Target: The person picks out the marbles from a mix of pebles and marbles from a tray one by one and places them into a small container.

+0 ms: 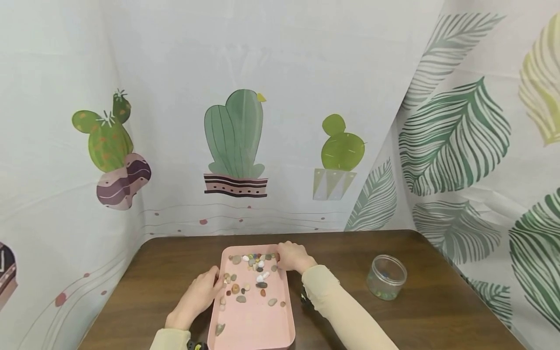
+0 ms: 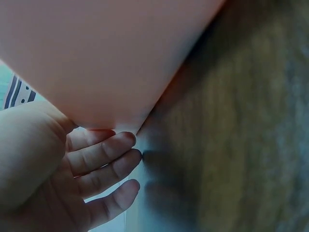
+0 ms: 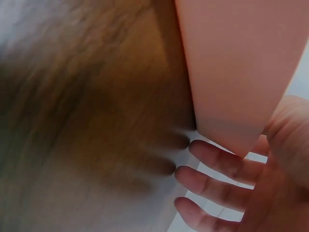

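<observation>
A pink tray (image 1: 249, 335) lies lengthwise on the dark wooden table, with several small stones and pebbles (image 1: 261, 278) scattered over its far half and middle. My left hand (image 1: 199, 294) holds the tray's left side. In the left wrist view its thumb goes behind the pink wall, while the fingers (image 2: 108, 153) lie outside, close to the table. At the far right corner my right hand (image 1: 294, 256) grips the rim. Its fingers (image 3: 217, 162) show outside the wall in the right wrist view, and the thumb's tip is hidden behind the tray.
To the right stands a clear round jar (image 1: 387, 277) with some green and blue pieces low inside. The wooden table (image 1: 345, 253) ends at the back against a hanging cloth (image 1: 175, 146) printed with cacti and leaves.
</observation>
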`<control>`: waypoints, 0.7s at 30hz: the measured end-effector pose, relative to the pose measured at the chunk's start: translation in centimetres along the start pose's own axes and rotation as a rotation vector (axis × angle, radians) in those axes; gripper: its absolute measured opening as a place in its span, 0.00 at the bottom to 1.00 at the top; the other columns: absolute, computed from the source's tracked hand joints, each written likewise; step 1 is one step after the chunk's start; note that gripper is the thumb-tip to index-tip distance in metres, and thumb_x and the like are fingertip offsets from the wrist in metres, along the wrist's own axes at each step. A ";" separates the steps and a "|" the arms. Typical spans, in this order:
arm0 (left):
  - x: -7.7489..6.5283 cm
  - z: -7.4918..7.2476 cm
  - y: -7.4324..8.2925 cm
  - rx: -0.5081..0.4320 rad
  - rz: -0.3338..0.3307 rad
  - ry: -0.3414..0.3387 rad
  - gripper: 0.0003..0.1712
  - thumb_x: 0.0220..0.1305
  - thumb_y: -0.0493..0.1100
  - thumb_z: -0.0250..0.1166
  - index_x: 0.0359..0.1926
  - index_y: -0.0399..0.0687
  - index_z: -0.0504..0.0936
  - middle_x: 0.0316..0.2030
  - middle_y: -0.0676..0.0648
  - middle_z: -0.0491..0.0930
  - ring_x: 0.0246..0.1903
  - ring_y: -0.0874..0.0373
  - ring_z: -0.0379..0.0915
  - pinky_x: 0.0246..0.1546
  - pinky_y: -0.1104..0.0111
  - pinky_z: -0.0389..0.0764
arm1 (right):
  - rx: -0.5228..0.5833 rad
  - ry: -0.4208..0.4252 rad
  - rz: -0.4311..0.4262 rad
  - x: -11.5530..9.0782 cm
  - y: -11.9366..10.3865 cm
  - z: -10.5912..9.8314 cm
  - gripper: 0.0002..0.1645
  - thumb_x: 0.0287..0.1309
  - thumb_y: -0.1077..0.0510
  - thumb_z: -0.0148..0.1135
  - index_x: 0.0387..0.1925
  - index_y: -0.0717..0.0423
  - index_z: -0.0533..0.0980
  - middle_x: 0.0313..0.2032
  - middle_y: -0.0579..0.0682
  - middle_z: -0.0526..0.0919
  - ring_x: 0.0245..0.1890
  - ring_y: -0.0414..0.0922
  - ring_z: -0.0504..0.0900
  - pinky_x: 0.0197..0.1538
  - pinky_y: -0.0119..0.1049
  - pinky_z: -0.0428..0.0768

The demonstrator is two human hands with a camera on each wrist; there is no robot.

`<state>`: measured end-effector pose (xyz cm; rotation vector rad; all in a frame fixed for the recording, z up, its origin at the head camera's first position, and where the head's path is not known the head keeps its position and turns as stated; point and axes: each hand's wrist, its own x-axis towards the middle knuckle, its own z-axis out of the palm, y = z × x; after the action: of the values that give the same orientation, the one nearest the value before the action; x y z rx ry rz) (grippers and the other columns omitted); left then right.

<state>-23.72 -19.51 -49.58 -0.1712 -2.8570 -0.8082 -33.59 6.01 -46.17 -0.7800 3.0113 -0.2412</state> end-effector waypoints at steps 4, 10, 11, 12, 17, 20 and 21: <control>0.0 0.1 -0.1 -0.005 0.002 0.005 0.05 0.61 0.43 0.53 0.28 0.51 0.68 0.19 0.54 0.67 0.19 0.60 0.63 0.20 0.66 0.64 | 0.024 -0.005 0.004 0.0 0.2 0.1 0.10 0.41 0.53 0.64 0.14 0.46 0.71 0.15 0.41 0.68 0.17 0.40 0.67 0.22 0.38 0.66; 0.1 0.0 -0.2 0.006 0.002 0.001 0.05 0.60 0.43 0.54 0.28 0.51 0.68 0.20 0.54 0.68 0.20 0.60 0.63 0.22 0.65 0.66 | 0.181 0.011 0.024 -0.1 1.0 0.3 0.05 0.39 0.54 0.64 0.20 0.46 0.74 0.17 0.41 0.71 0.19 0.40 0.68 0.22 0.38 0.66; 0.1 0.0 -0.2 0.011 0.004 0.001 0.05 0.60 0.44 0.54 0.29 0.51 0.68 0.20 0.54 0.68 0.20 0.60 0.63 0.22 0.65 0.66 | 0.213 0.020 0.031 -0.2 1.2 0.2 0.05 0.39 0.54 0.64 0.21 0.46 0.75 0.18 0.40 0.72 0.19 0.40 0.68 0.22 0.39 0.65; 0.2 0.0 -0.2 0.011 0.007 0.003 0.05 0.60 0.44 0.54 0.29 0.51 0.68 0.20 0.54 0.68 0.20 0.60 0.64 0.22 0.65 0.66 | 0.242 0.033 0.036 -0.4 1.2 0.1 0.06 0.40 0.54 0.65 0.23 0.46 0.75 0.19 0.40 0.72 0.19 0.40 0.68 0.23 0.39 0.65; 0.3 -0.2 -0.1 0.015 0.014 0.012 0.05 0.61 0.44 0.54 0.29 0.50 0.69 0.20 0.54 0.68 0.20 0.60 0.63 0.21 0.65 0.65 | 0.338 0.124 0.049 -1.6 1.5 -0.3 0.06 0.45 0.52 0.64 0.25 0.45 0.74 0.22 0.38 0.72 0.22 0.40 0.69 0.25 0.38 0.66; 0.2 -0.1 -0.1 0.013 0.005 0.003 0.05 0.61 0.44 0.54 0.29 0.50 0.69 0.20 0.54 0.68 0.19 0.60 0.63 0.21 0.66 0.65 | 0.388 0.181 0.045 -2.6 1.7 -0.6 0.07 0.46 0.51 0.64 0.27 0.46 0.74 0.25 0.37 0.74 0.25 0.39 0.71 0.28 0.38 0.68; 0.1 -0.1 -0.1 0.012 0.003 0.000 0.06 0.61 0.44 0.54 0.29 0.50 0.68 0.20 0.54 0.68 0.19 0.60 0.63 0.21 0.66 0.65 | 0.401 0.202 0.043 -3.0 1.8 -0.6 0.07 0.46 0.51 0.63 0.28 0.47 0.74 0.26 0.37 0.74 0.26 0.38 0.71 0.29 0.38 0.69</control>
<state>-23.85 -19.61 -49.49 -0.1739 -2.8600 -0.7905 -31.91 9.12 -45.89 -0.6852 2.9938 -0.9380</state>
